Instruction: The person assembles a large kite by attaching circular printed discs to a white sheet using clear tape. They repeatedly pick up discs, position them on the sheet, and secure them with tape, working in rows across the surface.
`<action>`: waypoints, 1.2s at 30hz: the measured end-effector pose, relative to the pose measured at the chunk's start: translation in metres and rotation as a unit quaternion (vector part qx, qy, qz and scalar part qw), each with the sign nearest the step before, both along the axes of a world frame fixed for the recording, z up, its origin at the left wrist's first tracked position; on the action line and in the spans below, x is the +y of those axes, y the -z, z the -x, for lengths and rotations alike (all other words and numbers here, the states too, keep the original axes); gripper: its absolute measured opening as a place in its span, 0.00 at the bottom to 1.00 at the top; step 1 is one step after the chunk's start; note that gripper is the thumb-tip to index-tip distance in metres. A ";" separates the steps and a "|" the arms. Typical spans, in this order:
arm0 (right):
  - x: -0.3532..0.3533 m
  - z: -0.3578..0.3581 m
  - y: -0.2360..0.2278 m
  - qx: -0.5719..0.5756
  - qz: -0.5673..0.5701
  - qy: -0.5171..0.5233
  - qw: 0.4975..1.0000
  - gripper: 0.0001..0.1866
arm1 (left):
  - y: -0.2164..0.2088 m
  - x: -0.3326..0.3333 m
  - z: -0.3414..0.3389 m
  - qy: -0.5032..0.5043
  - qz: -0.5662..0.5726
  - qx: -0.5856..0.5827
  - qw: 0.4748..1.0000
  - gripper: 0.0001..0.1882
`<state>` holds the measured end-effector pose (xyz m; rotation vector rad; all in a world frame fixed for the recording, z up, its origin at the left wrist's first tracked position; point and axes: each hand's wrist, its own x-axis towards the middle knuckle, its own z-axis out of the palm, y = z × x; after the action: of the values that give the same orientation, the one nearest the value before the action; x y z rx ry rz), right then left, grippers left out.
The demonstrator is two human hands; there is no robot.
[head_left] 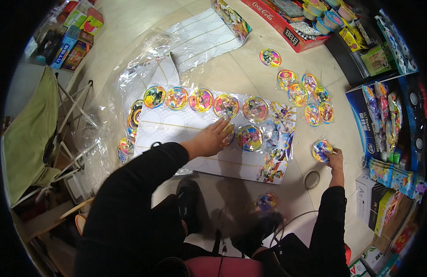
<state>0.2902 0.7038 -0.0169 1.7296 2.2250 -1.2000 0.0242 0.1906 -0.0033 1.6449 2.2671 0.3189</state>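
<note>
Pinched by the right hand (pixel 335 159), a round cartoon disc (pixel 321 151) sits right of a white printed sheet (pixel 167 138), where the left hand (pixel 209 139) rests, fingers extended, against another disc (pixel 229 135); beyond, a red carton (pixel 280 27) holds lidded tubs (pixel 315 7).

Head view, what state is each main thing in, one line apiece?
Left hand: fingers extended, over a round disc on the board.
Right hand: gripping another disc by its edge.
Front white board: lying flat, partly covered with discs.
Floor discs: loose, clustered right of the board.
Clear plastic: crumpled.
Red box: open-topped, filled with goods.
</note>
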 end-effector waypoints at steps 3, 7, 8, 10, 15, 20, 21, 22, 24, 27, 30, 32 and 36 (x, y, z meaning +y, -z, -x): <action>-0.027 0.013 -0.057 0.148 0.114 0.049 0.981 0.15 | -0.071 -0.022 -0.014 -0.007 0.036 -0.151 0.988 0.39; -0.122 0.065 -0.077 0.169 0.160 0.012 0.973 0.09 | -0.077 -0.075 -0.032 -0.077 0.048 -0.194 0.977 0.37; -0.149 0.076 -0.056 0.220 0.249 -0.023 0.943 0.09 | -0.069 -0.080 -0.034 -0.139 0.015 -0.198 0.970 0.36; -0.246 0.113 -0.037 0.202 0.301 -0.008 0.932 0.10 | -0.047 -0.099 -0.038 -0.272 -0.039 -0.201 0.940 0.34; -0.394 0.175 -0.004 0.235 0.362 -0.004 0.902 0.09 | -0.044 -0.103 -0.018 -0.367 -0.136 -0.120 0.912 0.31; -0.433 0.203 0.019 0.183 0.291 -0.037 0.938 0.11 | -0.027 -0.102 0.009 -0.272 -0.080 -0.075 0.956 0.33; -0.438 0.205 0.010 0.171 0.280 -0.037 0.944 0.10 | -0.023 -0.099 0.010 -0.260 -0.070 -0.071 0.961 0.34; -0.442 0.205 0.013 0.158 0.258 -0.064 0.951 0.09 | -0.019 -0.099 0.011 -0.240 -0.072 -0.066 0.966 0.34; -0.447 0.206 0.015 0.134 0.213 -0.114 0.961 0.08 | -0.013 -0.094 0.014 -0.196 -0.076 -0.057 0.976 0.36; -0.448 0.207 0.021 0.105 0.112 -0.186 0.971 0.14 | -0.004 -0.086 0.018 -0.155 -0.073 -0.063 0.983 0.35; -0.446 0.206 0.026 0.043 0.064 -0.266 0.961 0.20 | 0.008 -0.081 0.024 -0.125 -0.051 -0.039 0.990 0.33; -0.446 0.204 0.023 0.022 0.021 -0.311 0.950 0.22 | 0.012 -0.079 0.029 -0.121 -0.027 -0.033 0.992 0.33; -0.431 0.207 -0.022 0.101 -0.016 -0.368 0.924 0.15 | 0.007 -0.083 0.027 -0.135 0.013 -0.038 0.990 0.32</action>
<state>0.0828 0.2731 0.0052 0.6388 2.6299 -1.1632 -0.0028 0.1072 -0.0098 1.2884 2.4253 0.4060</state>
